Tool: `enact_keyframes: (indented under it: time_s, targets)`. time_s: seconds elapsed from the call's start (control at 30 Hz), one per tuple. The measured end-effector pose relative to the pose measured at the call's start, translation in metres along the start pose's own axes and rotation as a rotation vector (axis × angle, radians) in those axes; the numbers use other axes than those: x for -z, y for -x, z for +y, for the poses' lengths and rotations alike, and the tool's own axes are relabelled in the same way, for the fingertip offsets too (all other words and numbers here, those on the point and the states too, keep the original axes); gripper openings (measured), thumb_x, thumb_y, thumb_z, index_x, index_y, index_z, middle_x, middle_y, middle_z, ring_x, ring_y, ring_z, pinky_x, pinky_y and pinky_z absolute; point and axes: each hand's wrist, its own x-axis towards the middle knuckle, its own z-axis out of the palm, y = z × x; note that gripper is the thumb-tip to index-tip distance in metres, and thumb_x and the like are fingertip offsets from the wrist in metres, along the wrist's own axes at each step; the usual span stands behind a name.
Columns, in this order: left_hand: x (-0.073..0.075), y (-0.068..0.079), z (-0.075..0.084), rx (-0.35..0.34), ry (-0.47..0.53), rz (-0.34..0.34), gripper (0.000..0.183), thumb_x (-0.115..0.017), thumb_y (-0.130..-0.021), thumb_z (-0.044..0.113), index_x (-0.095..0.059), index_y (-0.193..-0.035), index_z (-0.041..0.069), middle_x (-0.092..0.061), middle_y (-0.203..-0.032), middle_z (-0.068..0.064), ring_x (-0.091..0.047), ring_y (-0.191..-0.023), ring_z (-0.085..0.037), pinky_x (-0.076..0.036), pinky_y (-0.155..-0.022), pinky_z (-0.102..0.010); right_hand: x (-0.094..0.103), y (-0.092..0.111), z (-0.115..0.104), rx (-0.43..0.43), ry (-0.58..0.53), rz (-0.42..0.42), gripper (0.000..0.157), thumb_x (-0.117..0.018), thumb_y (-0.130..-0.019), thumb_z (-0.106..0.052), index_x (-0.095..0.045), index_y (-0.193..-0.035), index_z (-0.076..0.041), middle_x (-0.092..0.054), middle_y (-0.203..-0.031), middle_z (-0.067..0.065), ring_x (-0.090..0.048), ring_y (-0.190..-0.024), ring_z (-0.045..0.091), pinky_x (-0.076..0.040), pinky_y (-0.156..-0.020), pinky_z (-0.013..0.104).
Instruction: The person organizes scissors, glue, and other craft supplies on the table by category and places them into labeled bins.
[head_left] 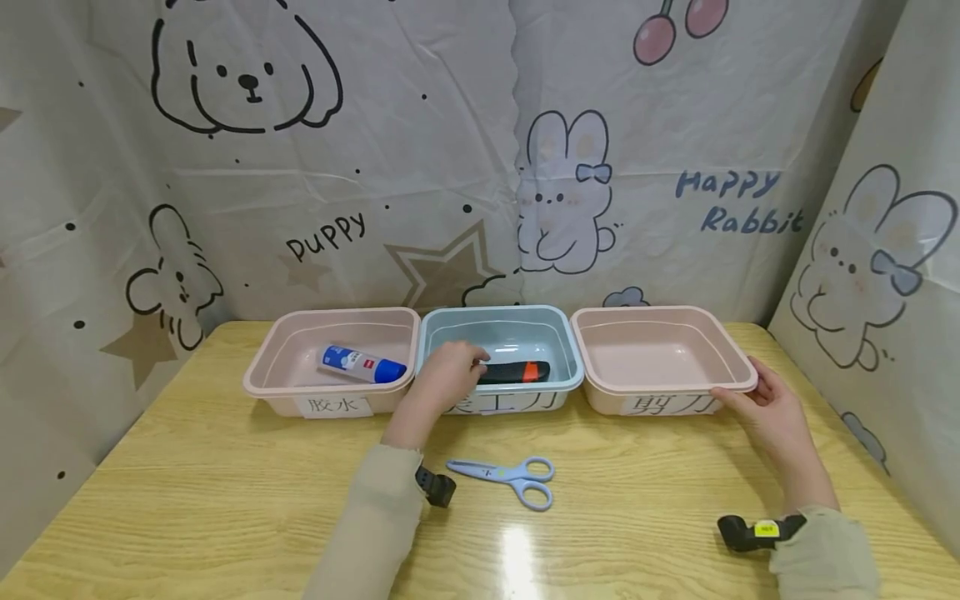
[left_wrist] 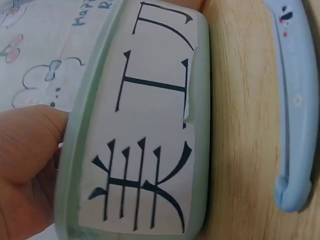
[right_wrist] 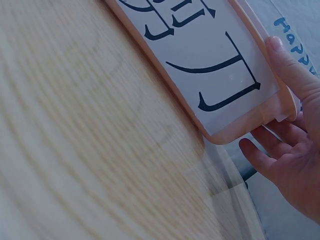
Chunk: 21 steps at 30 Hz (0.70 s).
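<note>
My left hand (head_left: 448,373) reaches over the front left of a blue basket (head_left: 498,313), its fingers at the left end of a black and orange utility knife (head_left: 513,372) lying inside. The left wrist view shows the thumb (left_wrist: 35,135) behind the rim; the fingertips are hidden, so I cannot tell whether they hold the knife. At the front right corner of the right-hand pink basket (head_left: 648,313), my right hand (head_left: 776,421) grips the rim, thumb on the front side and fingers around the right side. Light blue scissors (head_left: 510,473) lie on the table before the blue basket.
Another pink basket (head_left: 262,383) stands at the left with a blue-capped glue bottle (head_left: 363,364) inside. All the baskets are in a row along the back of the wooden table (head_left: 247,500), with labels on their fronts. A printed cloth (head_left: 450,167) hangs behind.
</note>
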Motion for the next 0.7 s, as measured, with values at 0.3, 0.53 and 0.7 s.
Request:
enact_keyframes:
  time_s: [0.3,0.53,0.7]
  targets:
    - [0.011,0.028,0.013,-0.344,-0.145,0.192,0.016,-0.064,-0.083,0.011,-0.07,-0.099,0.011,-0.065,-0.093,-0.002,-0.06,-0.087,-0.018,-0.049,-0.079,-0.033,0.0,-0.001,0.002,0.025,-0.009,-0.004,0.083,-0.064,-0.084,-0.03,-0.014,-0.146,-0.006,-0.026,-0.143,0.026,-0.042,-0.106,-0.007,-0.039,-0.074,0.001]
    - [0.007,0.05,0.016,-0.407,-0.234,0.191,0.015,-0.069,-0.079,0.011,-0.07,-0.094,0.014,-0.063,-0.089,0.002,-0.057,-0.083,-0.016,-0.047,-0.073,-0.03,0.0,-0.001,0.003,0.048,-0.029,-0.003,0.081,-0.064,-0.085,-0.025,-0.015,-0.145,-0.004,-0.028,-0.142,0.027,-0.041,-0.099,-0.012,-0.04,-0.074,0.001]
    - [-0.003,0.063,0.019,-0.364,-0.209,0.018,0.022,-0.071,-0.078,0.019,-0.069,-0.099,0.016,-0.062,-0.092,0.003,-0.059,-0.085,-0.014,-0.049,-0.075,-0.031,0.0,-0.002,0.004,0.04,-0.014,0.001,0.082,-0.064,-0.084,-0.028,-0.015,-0.146,-0.005,-0.027,-0.142,0.027,-0.041,-0.1,-0.011,-0.039,-0.073,0.0]
